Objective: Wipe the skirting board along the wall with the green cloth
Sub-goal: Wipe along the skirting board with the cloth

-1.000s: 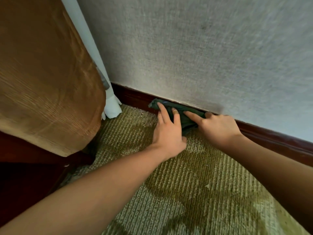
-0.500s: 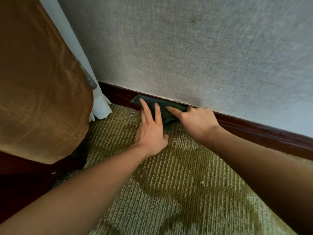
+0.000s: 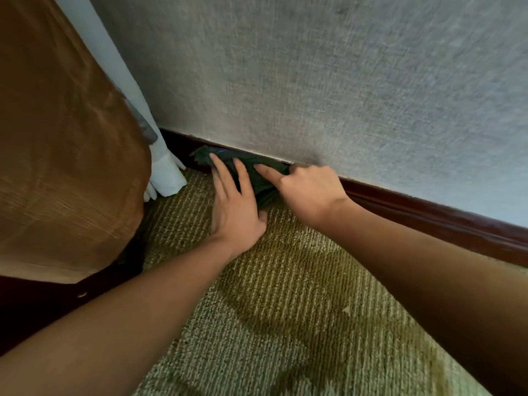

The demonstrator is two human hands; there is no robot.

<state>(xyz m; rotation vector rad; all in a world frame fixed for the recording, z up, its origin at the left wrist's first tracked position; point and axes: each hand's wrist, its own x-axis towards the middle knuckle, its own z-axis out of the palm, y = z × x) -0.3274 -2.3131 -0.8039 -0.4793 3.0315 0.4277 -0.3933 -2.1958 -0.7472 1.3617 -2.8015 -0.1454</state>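
The left hand's (image 3: pixel 237 207) straight fingers (image 3: pixel 223 175) pressed the green cloth (image 3: pixel 251 164) beneath them flat against the skirting board (image 3: pixel 428 212), while the right hand (image 3: pixel 311 192), index extended, curled to bunch its end for control.

Green cloth (image 3: pixel 203 156) slid left along skirting board (image 3: pixel 428 215), both hands riding with it. Left hand (image 3: pixel 237 212) led, fingertips ended close to white curtain hem (image 3: pixel 167 178). Right hand (image 3: pixel 311 192), gripping cloth's right end, followed. Gap between cloth and curtain shrank to almost nothing. Longer run of board lay uncovered behind right hand.
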